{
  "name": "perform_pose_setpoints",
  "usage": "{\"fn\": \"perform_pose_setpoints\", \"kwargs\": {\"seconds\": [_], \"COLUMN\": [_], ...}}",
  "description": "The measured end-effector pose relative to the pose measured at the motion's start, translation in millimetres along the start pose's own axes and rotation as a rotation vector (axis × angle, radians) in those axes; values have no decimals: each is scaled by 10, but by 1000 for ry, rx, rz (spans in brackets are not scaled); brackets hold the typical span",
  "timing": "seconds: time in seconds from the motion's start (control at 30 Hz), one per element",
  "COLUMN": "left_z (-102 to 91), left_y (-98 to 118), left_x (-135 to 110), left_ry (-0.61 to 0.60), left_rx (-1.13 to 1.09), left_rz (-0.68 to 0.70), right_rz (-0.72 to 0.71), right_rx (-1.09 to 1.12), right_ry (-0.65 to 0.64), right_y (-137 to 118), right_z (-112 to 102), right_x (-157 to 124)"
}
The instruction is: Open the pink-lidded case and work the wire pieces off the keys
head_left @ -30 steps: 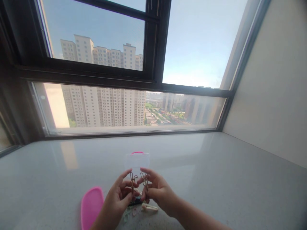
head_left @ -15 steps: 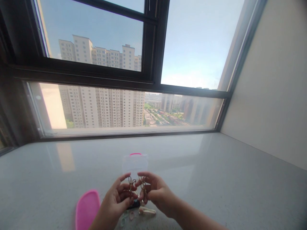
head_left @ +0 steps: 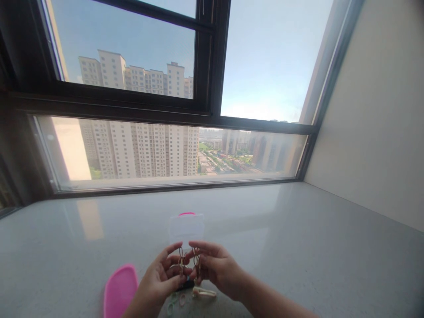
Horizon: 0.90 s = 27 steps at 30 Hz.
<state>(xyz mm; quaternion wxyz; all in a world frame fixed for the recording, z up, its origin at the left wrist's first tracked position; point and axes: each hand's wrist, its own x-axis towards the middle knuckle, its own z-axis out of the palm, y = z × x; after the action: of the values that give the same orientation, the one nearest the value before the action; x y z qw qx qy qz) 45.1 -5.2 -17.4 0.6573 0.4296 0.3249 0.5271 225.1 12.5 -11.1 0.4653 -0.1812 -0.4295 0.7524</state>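
My left hand (head_left: 159, 280) pinches a small brown bow-shaped hair tie (head_left: 181, 260) between thumb and fingers. My right hand (head_left: 217, 267) pinches a second brown hair tie (head_left: 196, 258) right beside it, the two held close together above the grey sill. Just behind my fingers stands a small clear plastic box (head_left: 186, 226) with a pink rim. Under my hands lie a cream hair clip (head_left: 203, 291), a dark clip (head_left: 185, 285) and small pastel elastic rings (head_left: 177, 301).
A pink lid (head_left: 119, 291) lies on the grey stone sill (head_left: 298, 247) at my left. A wide dark-framed window (head_left: 205, 115) runs along the back, with tower blocks outside. A beige wall (head_left: 380, 132) closes the right side.
Both hands have sunk slightly lower in view and drawn the two hair ties closer together. The view has shifted a little to the right.
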Motion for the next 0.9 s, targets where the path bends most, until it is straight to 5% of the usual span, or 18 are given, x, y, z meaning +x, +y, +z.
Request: {"fn": "perform_pose_setpoints", "kwargs": {"seconds": [0.33, 0.9], "left_z": [-48, 148], "left_y": [-3, 151], "left_x": [-12, -151], "left_ry": [-91, -161], "left_rx": [12, 39], "left_rz": [-23, -47], "right_rz": [-39, 72], "right_rx": [-35, 28], "right_ry": [17, -102], "right_y": [58, 18], "right_z": [-60, 2], "right_x": [-12, -60]}}
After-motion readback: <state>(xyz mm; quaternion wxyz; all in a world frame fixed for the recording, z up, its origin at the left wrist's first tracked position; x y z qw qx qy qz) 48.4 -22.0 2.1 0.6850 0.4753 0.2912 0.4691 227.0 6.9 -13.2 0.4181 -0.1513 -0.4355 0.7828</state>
